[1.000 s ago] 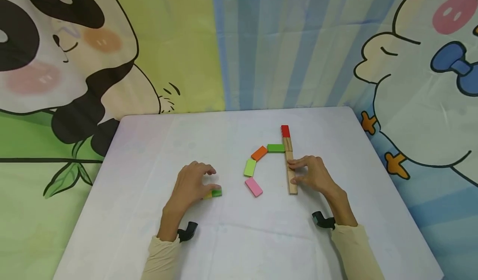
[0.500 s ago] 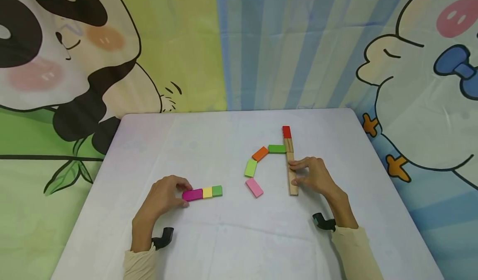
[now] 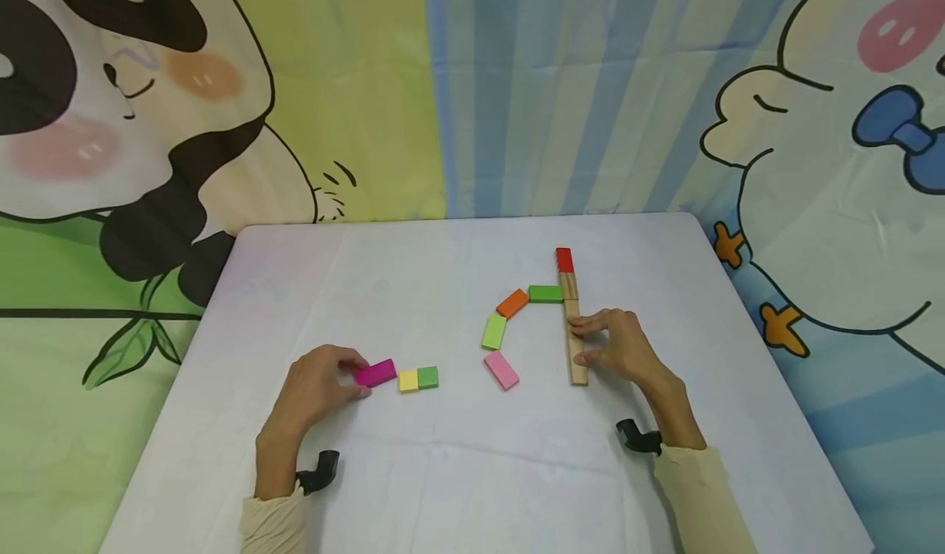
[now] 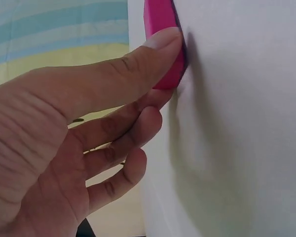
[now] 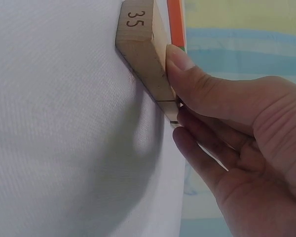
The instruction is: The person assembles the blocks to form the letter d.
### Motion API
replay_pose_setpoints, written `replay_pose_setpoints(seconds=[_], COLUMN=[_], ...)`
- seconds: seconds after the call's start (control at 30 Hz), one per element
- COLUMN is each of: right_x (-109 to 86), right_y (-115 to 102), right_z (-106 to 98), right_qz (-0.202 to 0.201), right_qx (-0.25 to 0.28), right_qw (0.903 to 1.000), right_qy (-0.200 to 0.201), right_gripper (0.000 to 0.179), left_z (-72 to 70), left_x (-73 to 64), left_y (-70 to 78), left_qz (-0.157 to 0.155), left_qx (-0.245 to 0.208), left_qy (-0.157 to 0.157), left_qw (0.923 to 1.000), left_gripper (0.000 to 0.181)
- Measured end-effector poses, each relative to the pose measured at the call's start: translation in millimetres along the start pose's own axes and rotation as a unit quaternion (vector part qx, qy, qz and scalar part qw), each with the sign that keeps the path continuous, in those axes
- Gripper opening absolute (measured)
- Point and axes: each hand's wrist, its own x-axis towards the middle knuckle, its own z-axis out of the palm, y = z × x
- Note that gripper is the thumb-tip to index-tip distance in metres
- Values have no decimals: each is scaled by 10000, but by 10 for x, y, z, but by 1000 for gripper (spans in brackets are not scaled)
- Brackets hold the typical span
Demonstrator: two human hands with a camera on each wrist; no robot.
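A magenta block (image 3: 376, 373) with a rounded left end is pinched between thumb and fingers of my left hand (image 3: 319, 388). The same magenta block (image 4: 164, 47) fills the top of the left wrist view, close over the white surface. Right of it, a yellow block (image 3: 408, 382) and a green block (image 3: 427, 377) lie side by side. My right hand (image 3: 622, 345) rests thumb and fingertips along the right side of a long wooden block (image 3: 577, 357), whose end is marked 35 in the right wrist view. A shorter wooden block (image 3: 568, 286) and a red block (image 3: 564, 260) continue that line upward.
From the wooden line, an arc of blocks curves left: green (image 3: 545, 294), orange (image 3: 513, 303), light green (image 3: 494, 331) and pink (image 3: 502, 370). They lie on a white-covered table (image 3: 458, 488). A cartoon-printed cloth (image 3: 354, 111) hangs behind.
My left hand has moved left from the yellow and green blocks to the magenta block's left end. The magenta block is now tilted and slightly apart from the yellow one. My right hand stays put.
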Motion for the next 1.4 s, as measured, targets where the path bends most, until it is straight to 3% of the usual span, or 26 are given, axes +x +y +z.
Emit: replay_pose_setpoints(seconds=[0.23, 0.37, 0.5, 0.73, 1.0, 1.17, 1.4], right_x=[24, 23, 25, 32, 16, 16, 23], right_y=[5, 8, 9, 18, 21, 19, 22], right_z=[-20, -37, -39, -17, 8, 11, 8], right_qz=[-64, -66, -44, -4, 66, 3, -23], right_qx=[35, 40, 17, -6, -45, -55, -3], right_qw=[10000, 10000, 10000, 10000, 10000, 10000, 10000], right_qy=[29, 53, 37, 27, -28, -24, -8], right_gripper=[55, 56, 56, 55, 55, 54, 54], left_z=[-88, -31, 130, 541, 959, 1133, 1258], left_x=[6, 94, 228, 433, 561, 612, 659], left_y=[93, 255, 517, 1060, 1534, 1670, 1682], left_qz=[300, 832, 1575, 2663, 3485, 3594, 3619], left_qx=[160, 23, -191, 19, 224, 334, 557], left_qy=[679, 1049, 1161, 845, 280, 47, -59], left_qw=[9971, 9910, 9805, 9602, 9366, 9326, 9306], left_gripper=[33, 36, 35, 31, 21, 20, 19])
